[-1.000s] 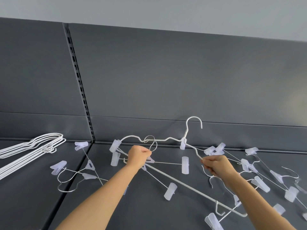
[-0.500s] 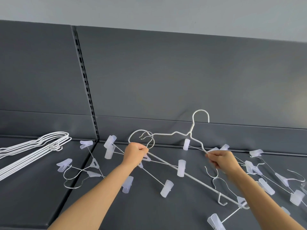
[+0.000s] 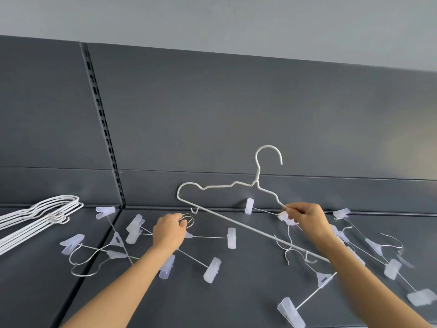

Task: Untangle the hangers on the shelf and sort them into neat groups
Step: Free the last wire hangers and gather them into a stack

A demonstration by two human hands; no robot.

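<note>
Here, the white coated-wire hanger [image 3: 236, 222] is tilted above the dark grey shelf [image 3: 236, 304], its shoulder pinched by the right hand [image 3: 307, 223]; the left hand [image 3: 169, 232] grips thin metal clip-hanger hooks [image 3: 188, 219]. Step judged: separation. Next, it likely needs lifting clear toward the stacked white hangers [image 3: 40, 216].

Person shows as two bare hands and two bare forearms only. Left hand [image 3: 169, 232]: seen from the back, rounded knuckles, fingers mostly hidden behind it. Left forearm [image 3: 123, 287]: uncovered from wrist down to the bottom frame edge, slim, smooth, wider toward the elbow end. Right hand [image 3: 309, 221]: seen from the side and back, thumb and slender fingers [image 3: 294, 209] visible, nails too small to make out. Right forearm [image 3: 369, 285]: uncovered likewise, smooth, edges slightly blurred, cut off by the lower right corner. Both wrists are bare skin. Upper arms and any clothing fall outside the frame, so what is worn cannot be told.
</note>
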